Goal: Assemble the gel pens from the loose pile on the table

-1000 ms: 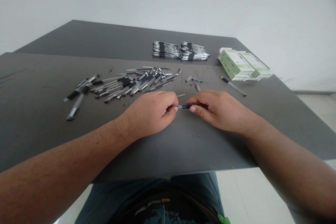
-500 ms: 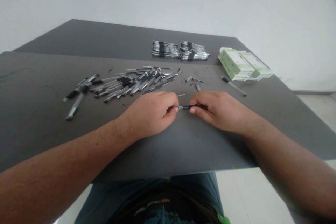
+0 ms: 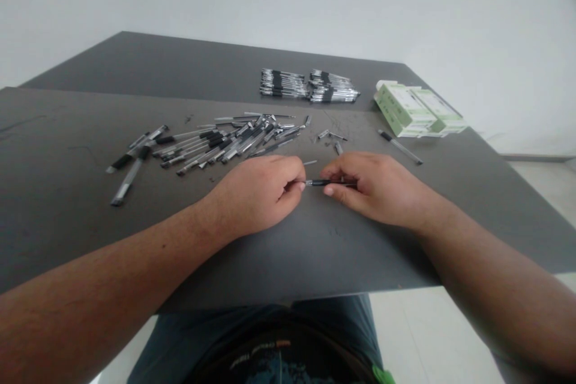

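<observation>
Level in front of me, just above or on the table, a pen [image 3: 318, 182] with a black grip spans the gap between my hands. My left hand [image 3: 270, 192] is closed, pinching the pen's left end between thumb and forefinger. Around its right part my right hand [image 3: 373, 189] curls loosely, thumb below and fingers above, with a dark length of pen showing between them. The pen's far right end is hidden in the palm. Behind my left hand lies a loose heap of pens and pen parts [image 3: 243, 141], and a thin pale rod [image 3: 310, 162] sticks out near its knuckles.
Two crossed pens [image 3: 132, 171] lie at the left. Several small caps [image 3: 324, 134] are scattered beyond my right hand. A single pen [image 3: 400, 147] lies at the right, near green and white boxes [image 3: 407, 111]. Neat stacks of pens [image 3: 283, 84] lie further back on the grey table [image 3: 292, 264].
My right hand's thumb and fingers have loosened around the pen, so more of its length shows between them. My left hand keeps its pinch almost unmoved.
</observation>
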The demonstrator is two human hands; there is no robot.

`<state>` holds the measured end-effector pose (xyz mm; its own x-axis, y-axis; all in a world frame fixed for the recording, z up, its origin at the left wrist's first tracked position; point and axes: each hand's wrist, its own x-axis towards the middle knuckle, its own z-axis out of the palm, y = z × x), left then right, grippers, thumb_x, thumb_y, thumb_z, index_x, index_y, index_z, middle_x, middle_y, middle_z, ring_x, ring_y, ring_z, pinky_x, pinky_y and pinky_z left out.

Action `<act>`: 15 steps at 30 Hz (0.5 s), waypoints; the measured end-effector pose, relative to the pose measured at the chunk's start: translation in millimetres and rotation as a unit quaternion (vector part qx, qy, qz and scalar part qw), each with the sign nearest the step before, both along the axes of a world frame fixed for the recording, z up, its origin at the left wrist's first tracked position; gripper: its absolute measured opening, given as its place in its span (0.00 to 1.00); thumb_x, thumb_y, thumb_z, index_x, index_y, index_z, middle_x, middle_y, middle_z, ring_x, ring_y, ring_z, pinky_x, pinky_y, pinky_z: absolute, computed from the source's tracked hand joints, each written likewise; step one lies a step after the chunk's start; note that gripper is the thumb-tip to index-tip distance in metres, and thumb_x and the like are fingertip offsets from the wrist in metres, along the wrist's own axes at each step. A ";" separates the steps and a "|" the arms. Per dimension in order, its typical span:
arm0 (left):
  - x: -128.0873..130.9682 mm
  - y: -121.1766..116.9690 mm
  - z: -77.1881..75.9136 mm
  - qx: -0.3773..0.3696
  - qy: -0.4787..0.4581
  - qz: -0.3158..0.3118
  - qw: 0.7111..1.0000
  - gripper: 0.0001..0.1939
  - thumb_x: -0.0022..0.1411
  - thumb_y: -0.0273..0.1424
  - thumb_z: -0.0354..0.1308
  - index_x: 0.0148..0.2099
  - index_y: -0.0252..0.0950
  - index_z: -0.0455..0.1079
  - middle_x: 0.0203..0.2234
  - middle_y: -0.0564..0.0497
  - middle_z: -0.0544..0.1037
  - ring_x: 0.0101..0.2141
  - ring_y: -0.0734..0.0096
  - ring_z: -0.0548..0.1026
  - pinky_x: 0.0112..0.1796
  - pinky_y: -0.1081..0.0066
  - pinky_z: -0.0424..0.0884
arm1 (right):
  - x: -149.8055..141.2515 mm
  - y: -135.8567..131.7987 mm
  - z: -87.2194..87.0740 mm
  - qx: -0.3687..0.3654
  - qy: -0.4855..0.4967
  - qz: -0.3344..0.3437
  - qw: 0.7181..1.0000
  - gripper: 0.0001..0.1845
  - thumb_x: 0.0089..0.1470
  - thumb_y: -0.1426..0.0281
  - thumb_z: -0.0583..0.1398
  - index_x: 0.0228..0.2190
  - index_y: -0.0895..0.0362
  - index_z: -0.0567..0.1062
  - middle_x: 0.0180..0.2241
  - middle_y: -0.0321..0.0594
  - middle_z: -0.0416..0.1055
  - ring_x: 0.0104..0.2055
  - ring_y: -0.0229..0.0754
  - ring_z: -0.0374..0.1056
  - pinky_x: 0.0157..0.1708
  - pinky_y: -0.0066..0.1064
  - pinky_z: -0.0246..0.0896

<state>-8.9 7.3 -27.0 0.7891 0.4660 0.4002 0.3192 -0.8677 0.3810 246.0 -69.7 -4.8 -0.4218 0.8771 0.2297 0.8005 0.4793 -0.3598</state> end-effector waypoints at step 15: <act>-0.1 -1.2 2.8 -0.004 -0.001 0.019 1.000 0.07 0.70 0.29 0.56 0.41 0.39 0.76 0.31 0.51 0.81 0.33 0.64 0.78 0.37 0.65 0.69 | 7.5 -1.8 8.2 0.048 -0.041 0.017 0.998 0.12 0.74 0.64 0.60 0.46 0.54 0.84 0.40 0.45 0.84 0.43 0.50 0.79 0.43 0.39 0.70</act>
<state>-9.0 6.1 -24.2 0.7702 0.4990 0.3973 0.3511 -0.8517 0.3891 253.5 -71.6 3.4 -0.4709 0.8382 0.2750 0.8085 0.5348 -0.2455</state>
